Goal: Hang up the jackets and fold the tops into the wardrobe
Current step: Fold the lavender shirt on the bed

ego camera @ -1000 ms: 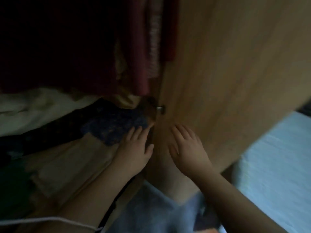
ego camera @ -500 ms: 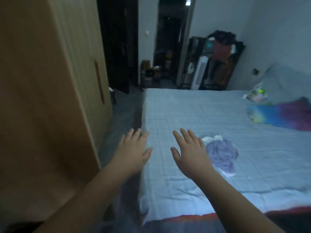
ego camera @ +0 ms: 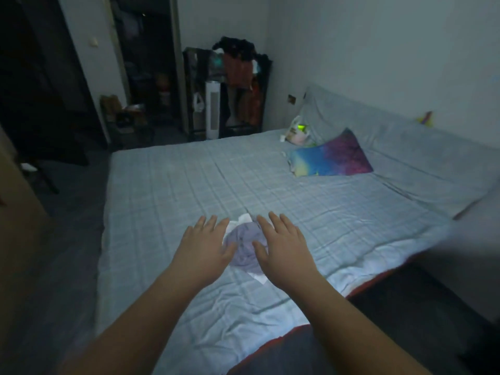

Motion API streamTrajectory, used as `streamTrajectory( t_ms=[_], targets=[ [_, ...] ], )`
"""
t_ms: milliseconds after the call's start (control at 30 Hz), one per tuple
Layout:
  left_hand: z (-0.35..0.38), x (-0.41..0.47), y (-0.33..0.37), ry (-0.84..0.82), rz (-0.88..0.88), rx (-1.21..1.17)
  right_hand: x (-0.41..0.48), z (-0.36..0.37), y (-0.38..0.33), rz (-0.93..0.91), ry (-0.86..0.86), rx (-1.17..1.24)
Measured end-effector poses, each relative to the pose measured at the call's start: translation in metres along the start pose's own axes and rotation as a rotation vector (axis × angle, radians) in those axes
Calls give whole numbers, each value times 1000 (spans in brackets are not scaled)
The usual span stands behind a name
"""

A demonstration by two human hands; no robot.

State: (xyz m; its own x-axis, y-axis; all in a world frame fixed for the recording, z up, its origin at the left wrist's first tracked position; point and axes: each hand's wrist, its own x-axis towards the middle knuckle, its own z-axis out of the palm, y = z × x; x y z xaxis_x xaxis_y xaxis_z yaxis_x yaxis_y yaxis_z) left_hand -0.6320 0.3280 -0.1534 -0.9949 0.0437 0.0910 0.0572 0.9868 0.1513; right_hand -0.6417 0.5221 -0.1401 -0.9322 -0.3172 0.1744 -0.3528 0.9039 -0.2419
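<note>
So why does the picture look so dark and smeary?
In the head view the room is dim; the doorway is almost black; the bedsheet glows brightest near its front edge; the bed's right corner is smeared by blur; the left hand and right hand look sharp.

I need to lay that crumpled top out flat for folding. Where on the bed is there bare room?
The bed is bare from the crumpled top to its far edge, left of the pillow, and right of the right hand. Crowded: the far right corner, with pillow and plastic bag.
</note>
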Motion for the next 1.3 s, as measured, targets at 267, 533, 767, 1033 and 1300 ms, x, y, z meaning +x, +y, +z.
streamTrajectory(
  t_ms=[267, 533, 767, 1033, 1300],
  targets=[
    [62, 138, 2, -59, 69, -41, 114, 35, 64, 67, -33, -45],
    [101, 255, -57, -124, -9, -93, 236, 77, 100, 47, -84, -46],
    [162, 292, -93, -213, -155, -169, 309, 146, 129, -26, -291, -15],
    [265, 306, -99, -292, -444, -363, 374, 244, 191, -145, -500, 59],
    [375, 310, -59, -419, -773, -606, 397, 364, 259, -286, -816, 33]
  ],
)
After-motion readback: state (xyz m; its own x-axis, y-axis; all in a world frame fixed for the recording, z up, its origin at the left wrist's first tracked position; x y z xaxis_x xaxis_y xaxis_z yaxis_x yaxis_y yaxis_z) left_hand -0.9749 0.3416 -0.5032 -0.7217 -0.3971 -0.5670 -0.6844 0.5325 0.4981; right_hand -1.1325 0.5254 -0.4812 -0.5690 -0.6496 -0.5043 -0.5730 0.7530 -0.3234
